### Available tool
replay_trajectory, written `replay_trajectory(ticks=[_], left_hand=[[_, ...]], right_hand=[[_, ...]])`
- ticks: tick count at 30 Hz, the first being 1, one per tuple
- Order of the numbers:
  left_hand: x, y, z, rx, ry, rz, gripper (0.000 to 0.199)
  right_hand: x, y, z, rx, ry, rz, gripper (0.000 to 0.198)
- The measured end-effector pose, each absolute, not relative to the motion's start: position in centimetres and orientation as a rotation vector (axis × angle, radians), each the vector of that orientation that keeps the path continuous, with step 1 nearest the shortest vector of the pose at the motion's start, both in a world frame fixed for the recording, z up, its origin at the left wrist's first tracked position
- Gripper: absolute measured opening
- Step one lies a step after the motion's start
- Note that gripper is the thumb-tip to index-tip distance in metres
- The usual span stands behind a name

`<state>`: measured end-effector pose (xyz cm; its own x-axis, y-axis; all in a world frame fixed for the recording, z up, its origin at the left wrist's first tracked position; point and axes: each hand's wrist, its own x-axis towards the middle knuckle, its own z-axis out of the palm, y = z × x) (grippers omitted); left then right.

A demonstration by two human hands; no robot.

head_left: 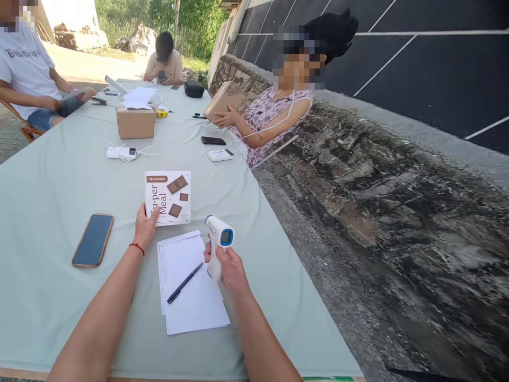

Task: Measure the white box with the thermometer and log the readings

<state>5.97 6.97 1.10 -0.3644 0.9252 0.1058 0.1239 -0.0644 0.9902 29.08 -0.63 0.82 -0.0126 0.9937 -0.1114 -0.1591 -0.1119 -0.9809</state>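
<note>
My left hand [145, 225] grips the lower left side of a white box [175, 199] printed with brown chocolate pieces; the thumb lies on its front. A white infrared thermometer [217, 239] with blue trim is in my right hand [229, 265], its fingers wrapped round the handle. The thermometer's small screen faces me, and its front end points away toward the box side. Below the two hands lie white sheets of paper [194, 313] with a dark pen [185, 284] resting slantwise on them. Left of my left forearm, a phone [93, 240] in a brown case lies flat.
On the cloth-covered table [47, 212] farther off stand a cardboard box [136, 123], a white device with a cable [121, 153], a dark phone [213, 140] and a black case [194, 88]. One person [274, 114] at right holds a carton [226, 101]; two others sit beyond.
</note>
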Motion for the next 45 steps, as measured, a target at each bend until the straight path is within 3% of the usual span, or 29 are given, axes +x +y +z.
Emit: replay_trajectory(ticks=[5,14,18,27,35,45], left_hand=[[6.7,7.5,0.0,1.382,1.639,1.388,0.053],[7.7,7.3,0.3,1.479,1.657,1.313,0.053],[8.2,7.1,0.5,1.509,1.64,1.305,0.053],[8.3,6.8,0.6,1.51,1.639,1.293,0.053],[8.3,6.9,0.9,1.428,1.657,1.245,0.069],[8.2,6.9,1.3,1.485,1.663,1.226,0.062]], right_hand=[[25.6,2.1,0.3,-0.975,-1.084,1.503,0.036],[25.4,2.0,-0.8,-0.992,-0.906,1.61,0.043],[25.3,1.8,-0.2,-0.979,-0.861,1.585,0.051],[25.4,1.2,-1.3,-1.009,-0.909,1.541,0.042],[25.1,1.0,-1.2,-0.974,-0.894,1.551,0.036],[24.5,1.1,-0.1,-0.958,-0.799,1.596,0.039]])
